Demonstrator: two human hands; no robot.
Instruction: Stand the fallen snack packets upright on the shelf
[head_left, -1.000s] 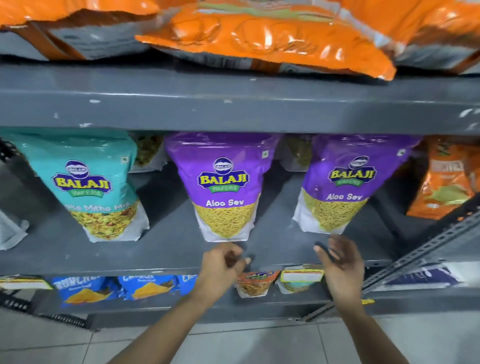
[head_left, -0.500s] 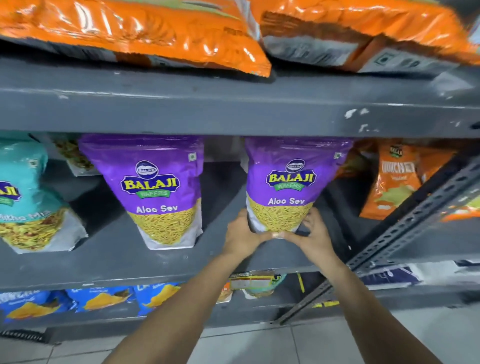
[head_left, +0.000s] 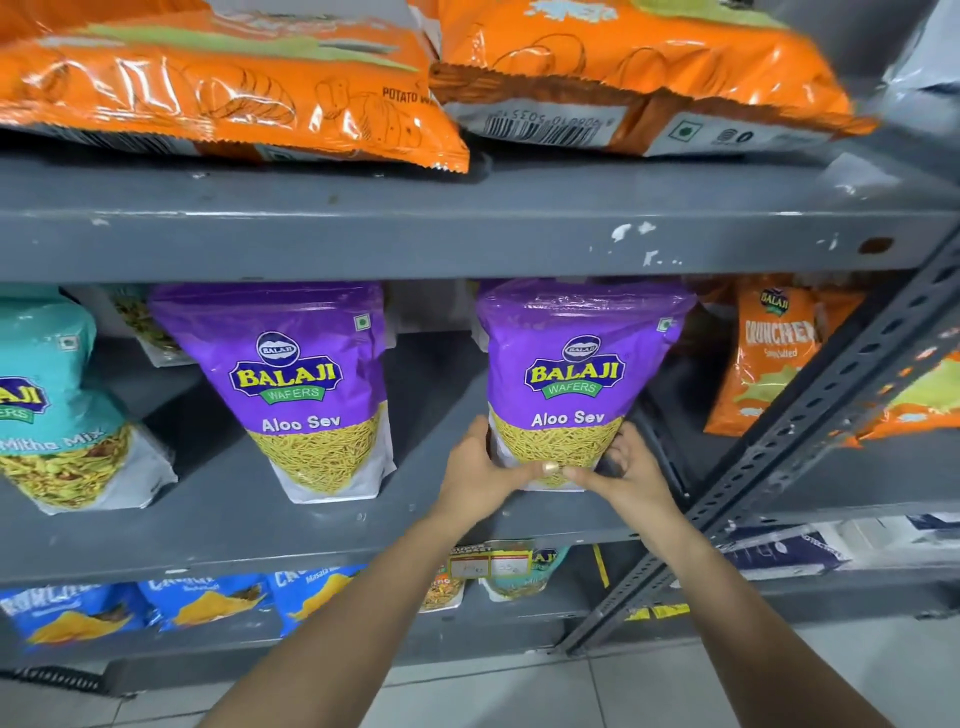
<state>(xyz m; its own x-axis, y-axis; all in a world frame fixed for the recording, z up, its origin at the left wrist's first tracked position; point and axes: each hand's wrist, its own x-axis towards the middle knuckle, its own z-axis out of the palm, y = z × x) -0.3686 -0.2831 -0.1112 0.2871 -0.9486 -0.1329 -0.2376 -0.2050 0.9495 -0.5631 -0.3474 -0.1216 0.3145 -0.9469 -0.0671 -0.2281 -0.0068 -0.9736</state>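
The hands have barely moved since half a second ago: left hand (head_left: 478, 470) and right hand (head_left: 631, 475) clasp the right purple packet's (head_left: 576, 374) base, upright on the shelf (head_left: 234, 509).

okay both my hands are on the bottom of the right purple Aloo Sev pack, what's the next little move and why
Probably let go gently and check it stays up. The right Aloo Sev packet already looks upright on the middle shelf, with your left hand and right hand cupping its base.
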